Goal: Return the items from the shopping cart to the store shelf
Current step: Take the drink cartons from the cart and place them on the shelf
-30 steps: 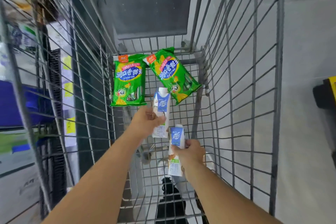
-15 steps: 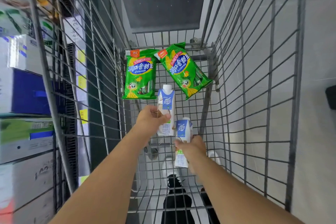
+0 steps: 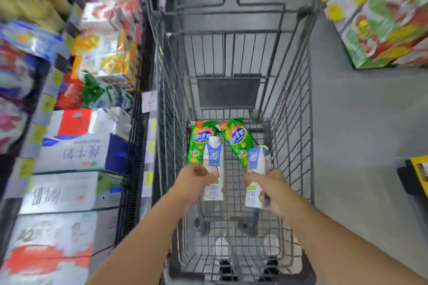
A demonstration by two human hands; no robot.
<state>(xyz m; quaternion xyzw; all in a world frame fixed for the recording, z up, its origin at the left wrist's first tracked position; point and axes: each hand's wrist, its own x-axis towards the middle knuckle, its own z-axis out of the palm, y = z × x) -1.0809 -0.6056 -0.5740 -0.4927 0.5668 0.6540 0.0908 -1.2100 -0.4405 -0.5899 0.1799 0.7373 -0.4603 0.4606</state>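
Note:
I look down into a grey wire shopping cart (image 3: 291,122). My left hand (image 3: 196,178) grips a white and blue drink carton (image 3: 213,169), held upright above the cart floor. A second carton of the same kind (image 3: 256,176) is held in my right hand (image 3: 271,188), a little to the right. Behind the cartons, two green snack packets lie on the cart floor: one at the left (image 3: 199,139), partly hidden by the left carton, and one tilted at the right (image 3: 238,139).
The store shelf (image 3: 139,122) runs along the left with stacked milk boxes (image 3: 76,146) and bright packages (image 3: 102,58). Printed cartons (image 3: 379,21) are stacked at the upper right on the grey floor. A yellow and black object (image 3: 416,176) is at the right edge.
Both hands have lifted their cartons and moved apart. The view has pulled up and back, showing more of the cart and the shelf on the left.

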